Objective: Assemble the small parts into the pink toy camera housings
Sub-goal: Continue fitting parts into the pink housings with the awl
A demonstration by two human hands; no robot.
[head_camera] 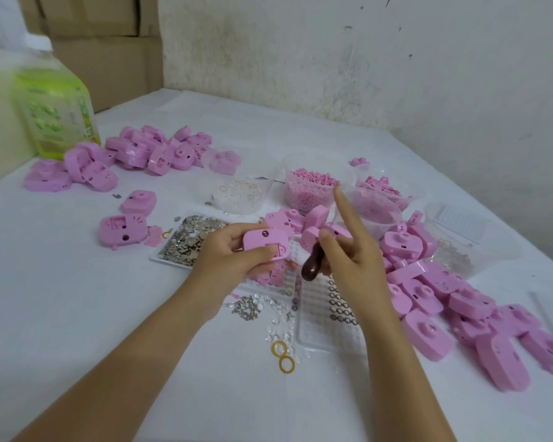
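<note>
My left hand (229, 250) grips a pink toy camera housing (266, 244) above the middle of the table, thumb across its face. Just to its right, my right hand (351, 250) holds a dark brown tool handle (313, 264) in its curled fingers, with the index finger pointing straight up. The tool's tip is hidden behind the housing and hand. Below the hands lie a clear grid tray (326, 317) with metal rings, loose screws (246, 307), clear lenses and two yellow rings (283, 355).
Pink housings are heaped at the right (460, 304) and back left (147, 151). A tray of small metal parts (189, 240) sits left of the hands. Clear tubs of pink pieces (313, 188) stand behind. A green-labelled jug (55, 113) stands far left.
</note>
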